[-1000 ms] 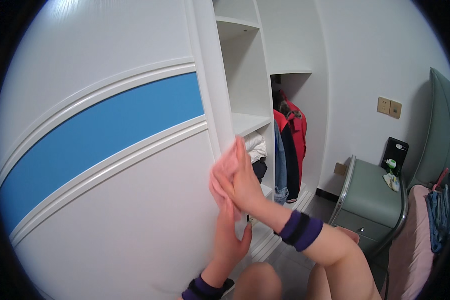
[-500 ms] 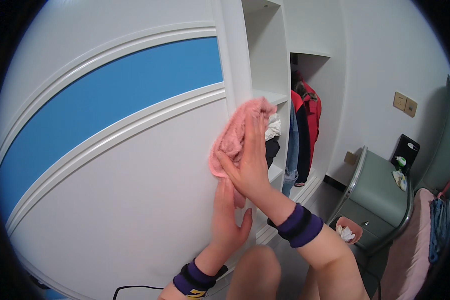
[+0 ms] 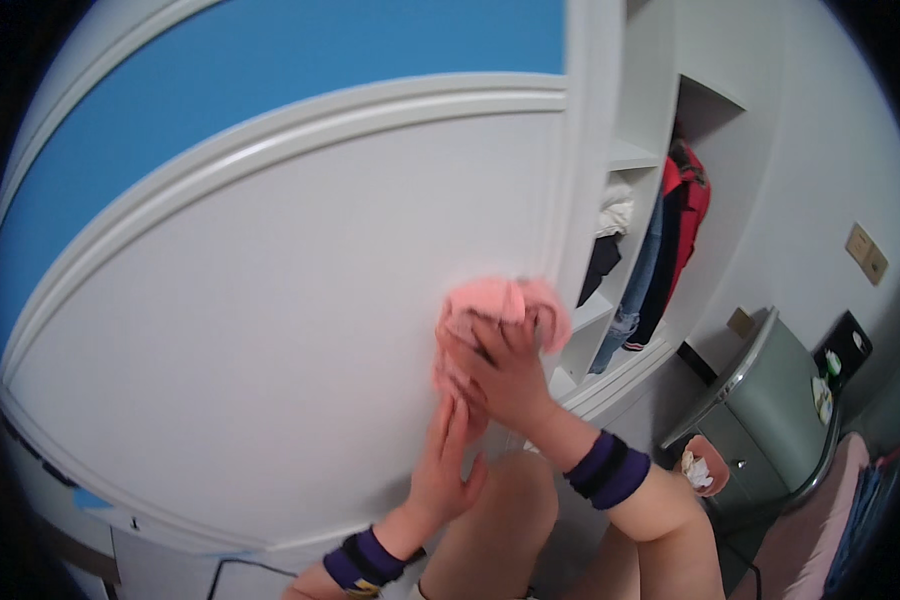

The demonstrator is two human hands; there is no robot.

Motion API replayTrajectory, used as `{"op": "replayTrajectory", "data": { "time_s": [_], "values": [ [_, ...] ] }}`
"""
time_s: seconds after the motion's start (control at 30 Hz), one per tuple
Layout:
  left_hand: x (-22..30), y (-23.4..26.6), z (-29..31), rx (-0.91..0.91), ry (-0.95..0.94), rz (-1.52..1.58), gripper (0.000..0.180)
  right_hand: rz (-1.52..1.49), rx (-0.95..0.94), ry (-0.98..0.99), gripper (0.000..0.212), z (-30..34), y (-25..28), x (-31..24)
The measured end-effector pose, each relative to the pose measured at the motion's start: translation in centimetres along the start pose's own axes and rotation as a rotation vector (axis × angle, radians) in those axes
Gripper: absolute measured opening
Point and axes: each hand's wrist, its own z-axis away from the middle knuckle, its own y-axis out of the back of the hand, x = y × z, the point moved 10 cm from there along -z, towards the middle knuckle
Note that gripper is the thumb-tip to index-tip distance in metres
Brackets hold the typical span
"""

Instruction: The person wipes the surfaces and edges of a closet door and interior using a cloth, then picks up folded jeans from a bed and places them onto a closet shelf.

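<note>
Nearest, the left hand [image 3: 446, 482] has its fingers together at the lower end of the pink cloth [image 3: 485, 297], grip impossible to tell; the right hand [image 3: 507, 378] holds it under bent fingers; its bunched length runs upward beyond them against the white door [image 3: 270, 350], farther below the blue band [image 3: 370, 45] than half a second ago.

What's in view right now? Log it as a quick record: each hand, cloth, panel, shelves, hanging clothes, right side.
left hand: fingertips at the cloth's lower edge
right hand: fingers spread over the cloth
cloth: pink, bunched, against the white panel
white panel: below a blue band
shelves: white fabric, dark fabric
hanging clothes: red garment, denim garment, others
right side: grey-green nightstand, pink container with white wads
</note>
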Motion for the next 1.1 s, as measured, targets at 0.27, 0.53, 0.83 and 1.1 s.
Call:
{"op": "replayTrajectory", "data": {
  "time_s": [0.27, 0.53, 0.83, 1.1],
  "values": [
    [2.1, 9.4, -2.4, 0.264, -0.148, -0.289, 0.067, -0.041, 0.339, 0.237, 0.047, -9.9, 2.9, -5.3],
    [-6.2, 8.6, 9.2, 0.126, 0.089, -0.642, 0.069, -0.488, 0.077, 0.345, 0.039, -3.2, -4.0, -11.4],
    [-5.0, 22.1, 8.3, 0.434, 0.252, -0.833, 0.077, -0.937, -0.240, 0.118, 0.025, -7.7, -12.7, -14.0],
    [-6.7, 28.1, 12.3, 0.430, 0.296, -1.004, 0.077, -1.071, -0.381, 0.134, 0.025, -9.5, -11.3, -22.9]
  ]
}}
